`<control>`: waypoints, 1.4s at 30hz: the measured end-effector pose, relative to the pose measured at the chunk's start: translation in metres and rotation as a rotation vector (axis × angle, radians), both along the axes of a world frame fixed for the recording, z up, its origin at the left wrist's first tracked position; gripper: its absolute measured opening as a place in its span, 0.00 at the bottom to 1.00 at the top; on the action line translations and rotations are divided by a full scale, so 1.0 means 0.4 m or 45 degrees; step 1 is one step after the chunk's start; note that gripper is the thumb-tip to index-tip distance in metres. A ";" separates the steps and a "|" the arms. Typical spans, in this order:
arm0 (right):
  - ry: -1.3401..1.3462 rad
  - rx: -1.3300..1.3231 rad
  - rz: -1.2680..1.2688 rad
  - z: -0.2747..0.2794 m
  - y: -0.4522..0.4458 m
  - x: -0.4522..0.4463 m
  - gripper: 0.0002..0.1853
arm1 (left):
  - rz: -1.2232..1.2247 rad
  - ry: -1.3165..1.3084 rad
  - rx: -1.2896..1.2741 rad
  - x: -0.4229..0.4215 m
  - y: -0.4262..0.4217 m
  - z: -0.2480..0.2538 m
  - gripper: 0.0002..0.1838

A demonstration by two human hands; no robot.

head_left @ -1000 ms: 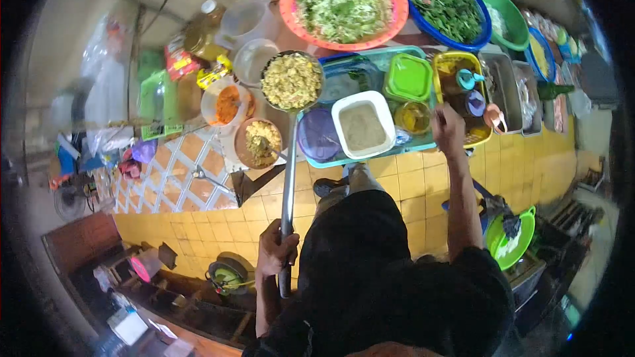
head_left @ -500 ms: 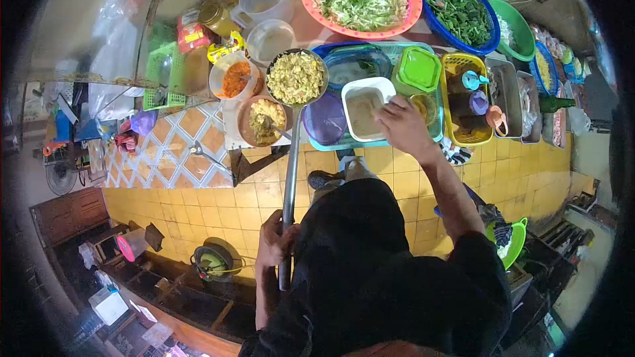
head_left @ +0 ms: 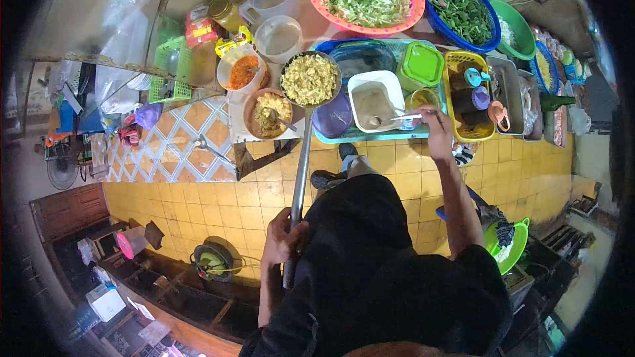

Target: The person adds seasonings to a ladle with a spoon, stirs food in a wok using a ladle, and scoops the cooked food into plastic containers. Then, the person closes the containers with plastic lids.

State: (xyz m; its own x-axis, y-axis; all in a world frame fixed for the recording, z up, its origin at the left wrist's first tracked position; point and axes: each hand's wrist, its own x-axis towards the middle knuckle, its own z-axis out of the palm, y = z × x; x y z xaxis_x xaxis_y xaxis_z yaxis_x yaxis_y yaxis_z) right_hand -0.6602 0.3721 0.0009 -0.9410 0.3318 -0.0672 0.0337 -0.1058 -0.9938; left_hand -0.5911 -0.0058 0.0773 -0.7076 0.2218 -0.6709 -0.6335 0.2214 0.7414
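My left hand is wrapped round the metal handle of a ladle heaped with a yellowish chopped mixture. The ladle's bowl is above the edge of the teal tray, beside a purple lid. In my right hand is a light-coloured spoon, its tip inside a square white container of greyish powder. A jar with yellow contents stands just behind my right hand, near a green-lidded box.
Bowls of orange paste and yellow mixture stand at the left. Behind are a pink basin of shredded cabbage and a blue basket of leaves. A yellow basket holds bottles at the right.
My right hand moved from the yellow basket to the white container, then back slightly right, with a spoon now visible in it. The ladle has shifted slightly right in the view.
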 end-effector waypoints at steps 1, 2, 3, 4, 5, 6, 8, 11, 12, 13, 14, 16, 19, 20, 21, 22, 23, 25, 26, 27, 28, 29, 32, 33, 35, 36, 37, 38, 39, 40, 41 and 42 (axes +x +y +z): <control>-0.041 0.006 -0.075 -0.010 0.007 0.006 0.10 | -0.037 -0.005 -0.052 0.000 -0.003 0.001 0.10; -0.080 0.013 -0.152 -0.013 0.013 0.009 0.11 | -0.076 -0.008 -0.101 -0.001 -0.004 0.000 0.10; -0.070 0.018 -0.157 -0.010 0.019 0.001 0.11 | -0.080 0.001 -0.097 -0.006 -0.001 -0.005 0.10; -0.079 0.057 -0.170 -0.010 0.020 0.003 0.11 | -0.068 0.016 -0.091 -0.002 -0.002 -0.007 0.11; -0.094 0.095 -0.181 -0.009 0.019 0.012 0.11 | -0.054 0.024 -0.087 0.008 -0.006 -0.005 0.11; -0.085 0.099 -0.185 -0.007 0.021 0.005 0.11 | -0.057 0.033 -0.082 0.004 -0.006 -0.007 0.11; -0.054 0.039 -0.189 -0.006 0.019 0.002 0.11 | -0.117 0.027 -0.134 0.014 -0.012 -0.005 0.12; -0.102 0.032 -0.257 -0.001 0.012 -0.006 0.11 | -0.131 0.168 -0.152 0.028 -0.015 -0.020 0.12; -0.100 0.032 -0.251 -0.002 0.011 -0.007 0.11 | -0.126 0.170 -0.153 0.029 -0.016 -0.016 0.12; -0.117 0.042 -0.234 -0.003 0.012 -0.007 0.11 | -0.098 0.070 -0.112 0.030 -0.015 -0.007 0.12; -0.132 0.052 -0.220 -0.003 0.014 -0.009 0.11 | -0.075 -0.028 -0.070 0.028 -0.015 -0.003 0.12; -0.143 0.084 -0.204 -0.002 0.015 -0.012 0.11 | -0.090 -0.010 -0.091 0.033 -0.019 -0.006 0.12; -0.138 0.125 -0.180 0.004 0.022 -0.019 0.12 | -0.117 0.053 -0.119 0.035 -0.017 -0.007 0.12; -0.127 0.132 -0.170 0.007 0.021 -0.017 0.13 | -0.128 0.091 -0.127 0.038 -0.018 -0.005 0.13; -0.126 0.132 -0.164 0.012 0.020 -0.020 0.13 | -0.122 0.092 -0.127 0.040 -0.022 -0.011 0.13; -0.087 0.107 -0.196 0.015 0.019 -0.022 0.13 | -0.171 0.151 -0.179 0.044 -0.029 -0.024 0.14; -0.055 0.080 -0.229 0.022 0.017 -0.022 0.14 | -0.223 0.204 -0.232 0.046 -0.034 -0.029 0.16; -0.012 0.123 -0.239 0.042 0.017 -0.027 0.14 | -0.231 0.173 -0.240 0.039 -0.032 -0.014 0.17; 0.030 0.168 -0.257 0.058 0.018 -0.031 0.15 | -0.247 0.142 -0.245 0.035 -0.030 -0.006 0.18; 0.073 0.143 -0.247 0.085 0.012 -0.037 0.14 | -0.241 0.141 -0.246 0.035 -0.028 0.001 0.18; 0.074 0.143 -0.244 0.103 0.004 -0.045 0.14 | -0.230 0.099 -0.220 0.034 -0.026 0.007 0.18; 0.123 0.070 -0.265 0.118 -0.004 -0.056 0.14 | -0.218 0.066 -0.193 0.031 -0.024 0.006 0.19; 0.203 0.017 -0.230 0.154 -0.029 -0.072 0.13 | -0.313 0.128 -0.268 0.025 -0.027 0.002 0.19; 0.257 0.041 -0.182 0.164 -0.042 -0.081 0.13 | -0.311 0.132 -0.268 0.020 -0.022 0.010 0.19; 0.327 0.057 -0.117 0.179 -0.078 -0.092 0.13 | -0.290 0.098 -0.234 0.014 -0.011 0.031 0.19; 0.335 0.057 -0.115 0.185 -0.092 -0.097 0.13 | -0.287 0.106 -0.234 0.014 -0.013 0.027 0.19; 0.290 0.149 -0.069 0.191 -0.102 -0.101 0.13 | -0.292 0.125 -0.221 0.017 -0.014 0.023 0.20; 0.244 0.239 -0.023 0.194 -0.109 -0.103 0.13 | -0.297 0.142 -0.209 0.021 -0.016 0.020 0.20; 0.273 0.267 0.000 0.189 -0.113 -0.108 0.13 | -0.295 0.144 -0.210 0.023 -0.017 0.015 0.20; 0.277 0.267 0.002 0.181 -0.115 -0.114 0.13 | -0.286 0.195 -0.188 0.025 -0.015 0.008 0.19; 0.290 0.256 -0.003 0.174 -0.117 -0.118 0.13 | -0.278 0.244 -0.166 0.026 -0.015 0.006 0.19; 0.303 0.246 -0.010 0.168 -0.117 -0.120 0.13 | -0.278 0.247 -0.165 0.024 -0.015 0.008 0.19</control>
